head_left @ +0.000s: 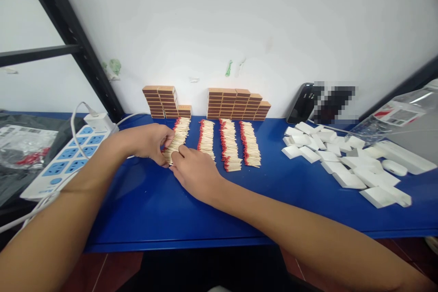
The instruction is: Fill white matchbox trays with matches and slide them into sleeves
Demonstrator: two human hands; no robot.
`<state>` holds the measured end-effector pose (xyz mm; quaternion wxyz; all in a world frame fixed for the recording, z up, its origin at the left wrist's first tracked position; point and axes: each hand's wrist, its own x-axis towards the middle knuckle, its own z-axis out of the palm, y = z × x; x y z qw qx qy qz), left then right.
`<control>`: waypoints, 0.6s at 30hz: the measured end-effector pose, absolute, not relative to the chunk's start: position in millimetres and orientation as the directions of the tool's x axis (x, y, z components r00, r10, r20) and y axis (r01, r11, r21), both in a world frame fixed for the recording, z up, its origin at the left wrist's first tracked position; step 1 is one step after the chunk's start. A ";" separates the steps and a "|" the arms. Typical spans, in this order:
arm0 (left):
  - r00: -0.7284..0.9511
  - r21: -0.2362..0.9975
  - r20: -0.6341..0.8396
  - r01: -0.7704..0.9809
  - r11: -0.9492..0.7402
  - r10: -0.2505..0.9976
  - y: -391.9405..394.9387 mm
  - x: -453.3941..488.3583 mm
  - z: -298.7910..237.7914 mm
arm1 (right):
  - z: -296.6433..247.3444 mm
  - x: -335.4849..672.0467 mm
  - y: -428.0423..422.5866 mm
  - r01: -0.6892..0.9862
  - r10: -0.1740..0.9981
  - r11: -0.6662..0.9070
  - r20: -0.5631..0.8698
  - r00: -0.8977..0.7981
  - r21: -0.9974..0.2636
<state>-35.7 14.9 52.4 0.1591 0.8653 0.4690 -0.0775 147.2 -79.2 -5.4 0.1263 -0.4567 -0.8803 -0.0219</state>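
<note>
A long row of red-tipped matchsticks (181, 131) lies at the left on the blue table (239, 214). My left hand (152, 142) curls its fingers and thumb around the left, red-headed side of this row. At the row's near right end my right hand (198, 175) has its fingers bent and pressed together on the matchsticks. The two hands' fingertips almost meet at the near end, and they hide part of the row. Three more rows lie to the right: one beside my right hand (206, 139), a middle row (229, 146) and a rightmost row (251, 144).
Stacked matchboxes stand against the wall in a left stack (160, 101) and a right stack (234, 104). Several white inner trays (342, 159) are heaped on the right, near a dark phone (301, 102). A power strip (73, 157) with cables lies on the left.
</note>
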 end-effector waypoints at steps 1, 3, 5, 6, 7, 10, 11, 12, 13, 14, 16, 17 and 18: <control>0.548 0.204 -0.286 0.836 -0.509 0.786 14.8 -35.6 52.7 | -5.3 146.7 -79.3 0.811 0.801 0.580 0.237 -0.550 -0.078; 0.550 0.214 -0.291 0.835 -0.508 0.782 14.6 -35.5 52.8 | -6.0 144.8 -80.7 0.812 0.804 0.578 0.228 -0.549 -0.080; 0.556 0.223 -0.294 0.831 -0.510 0.777 14.6 -35.8 52.3 | -7.4 143.0 -83.3 0.813 0.806 0.576 0.223 -0.548 -0.086; 0.559 0.224 -0.293 0.829 -0.513 0.776 14.6 -36.0 51.9 | -7.4 143.0 -84.4 0.811 0.806 0.578 0.223 -0.549 -0.091; 0.561 0.224 -0.290 0.828 -0.515 0.775 14.5 -36.2 51.6 | -6.5 144.4 -84.8 0.808 0.803 0.582 0.227 -0.551 -0.099; 0.570 0.243 -0.278 0.821 -0.517 0.773 12.5 -36.8 52.6 | 6.8 160.0 -76.8 0.791 0.782 0.600 0.300 -0.546 -0.122; 0.574 0.260 -0.275 0.817 -0.516 0.771 11.1 -36.8 53.7 | 15.3 169.0 -69.5 0.793 0.778 0.595 0.341 -0.528 -0.128; 0.578 0.279 -0.273 0.812 -0.512 0.769 9.3 -36.6 55.2 | 25.3 178.9 -59.5 0.803 0.775 0.582 0.387 -0.499 -0.130; 0.581 0.299 -0.271 0.808 -0.507 0.767 7.4 -36.3 56.9 | 36.1 188.7 -46.8 0.828 0.788 0.544 0.419 -0.451 -0.133; 0.582 0.318 -0.267 0.806 -0.500 0.768 5.4 -35.9 58.6 | 47.0 197.2 -32.0 0.846 0.799 0.516 0.432 -0.419 -0.135; 0.586 0.367 -0.258 0.795 -0.484 0.768 2.1 -35.1 61.5 | 65.1 206.3 1.3 0.855 0.798 0.512 0.416 -0.437 -0.084; 0.589 0.391 -0.251 0.788 -0.476 0.768 1.2 -34.9 62.3 | 70.8 206.0 18.0 0.847 0.788 0.531 0.381 -0.484 -0.024; 0.589 0.408 -0.236 0.782 -0.471 0.773 1.0 -34.9 62.5 | 73.9 202.6 33.6 0.842 0.785 0.538 0.338 -0.520 0.047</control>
